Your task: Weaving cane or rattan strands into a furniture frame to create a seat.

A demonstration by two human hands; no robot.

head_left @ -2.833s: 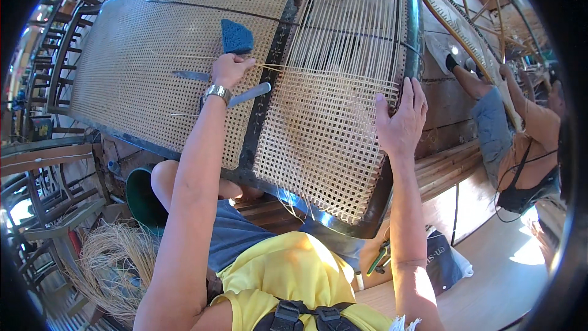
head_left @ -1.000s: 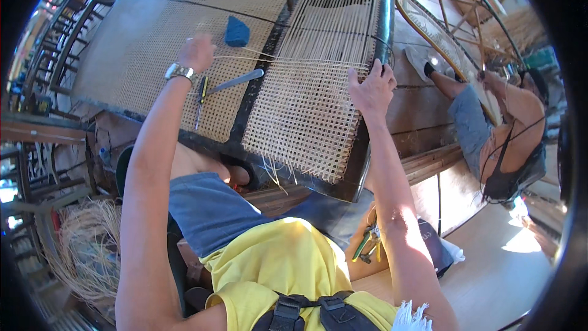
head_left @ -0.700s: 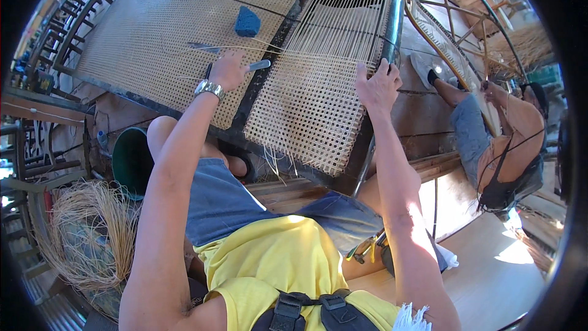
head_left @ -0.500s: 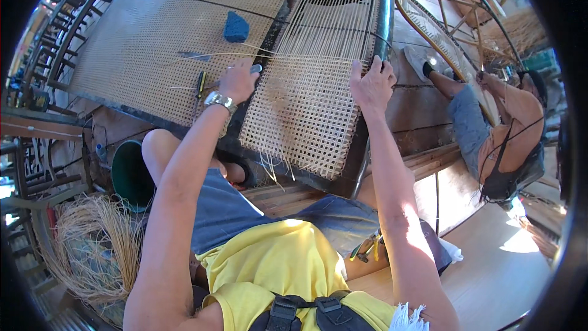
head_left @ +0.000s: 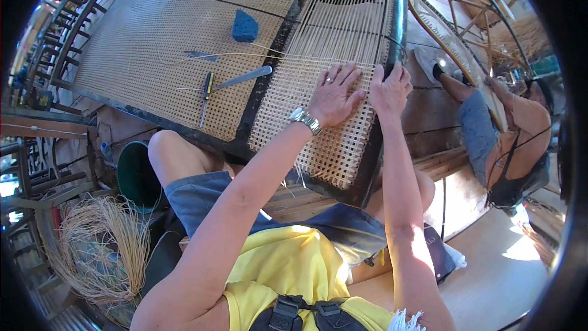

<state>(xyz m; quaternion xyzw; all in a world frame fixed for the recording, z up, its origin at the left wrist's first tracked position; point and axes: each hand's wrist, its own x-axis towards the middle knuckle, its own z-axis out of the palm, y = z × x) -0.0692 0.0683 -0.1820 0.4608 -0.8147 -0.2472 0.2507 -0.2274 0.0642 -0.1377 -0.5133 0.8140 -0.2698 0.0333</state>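
- Head view: our left hand (head_left: 335,95) lies flat, fingers spread, on the half-woven cane panel (head_left: 331,86) at frame centre.
- Our right hand (head_left: 390,89) curls over the panel's dark frame (head_left: 399,30); whether it pinches a strand, we cannot tell.
- Keep the weave pressed flat; tension strands evenly.

Cane-weaving workshop, woven panels (head_left: 184,61), stacked chair frames (head_left: 37,165)

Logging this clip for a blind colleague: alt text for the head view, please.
Left hand lies flat on a half-woven cane panel in a dark frame, right hand at its edge. A blue sponge and tools lie on the finished panel.
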